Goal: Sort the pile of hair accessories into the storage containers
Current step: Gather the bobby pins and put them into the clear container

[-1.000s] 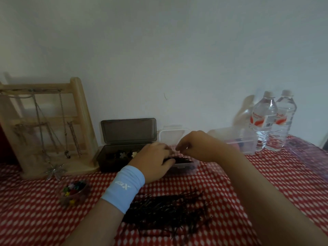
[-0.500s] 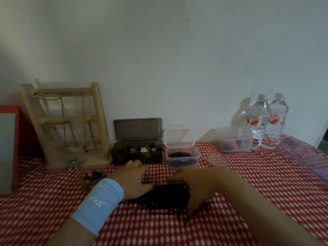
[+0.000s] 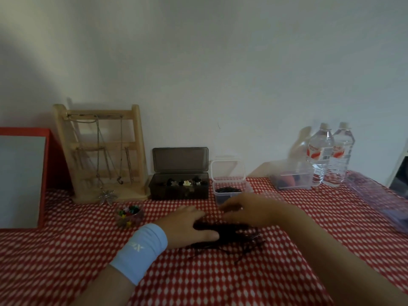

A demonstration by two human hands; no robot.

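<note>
A loose pile of black hairpins point(image 3: 240, 238) lies on the red-and-white tablecloth point(image 3: 66, 257) in front of me. My left hand point(image 3: 187, 226), with a light blue wristband, grips the pile's left end between thumb and fingers. My right hand point(image 3: 249, 210) curls over the pile's far side and pinches pins; it is blurred. Behind them stands a small clear tub point(image 3: 247, 188) with black pins in it, lid up. Left of that tub, a dark box point(image 3: 159, 191) with its lid raised holds small flower clips.
A small round dish of coloured clips point(image 3: 130, 214) sits left of my left hand. A wooden jewellery stand point(image 3: 136, 151) and a red-framed board point(image 3: 22, 177) are at the back left. A clear container point(image 3: 293, 180), two water bottles point(image 3: 320, 155) and a clear lid point(image 3: 379, 195) stand right.
Both hands came back from the clear tub to the pile of pins and closed in on it. My head turned left, which brought the red-framed board into view.
</note>
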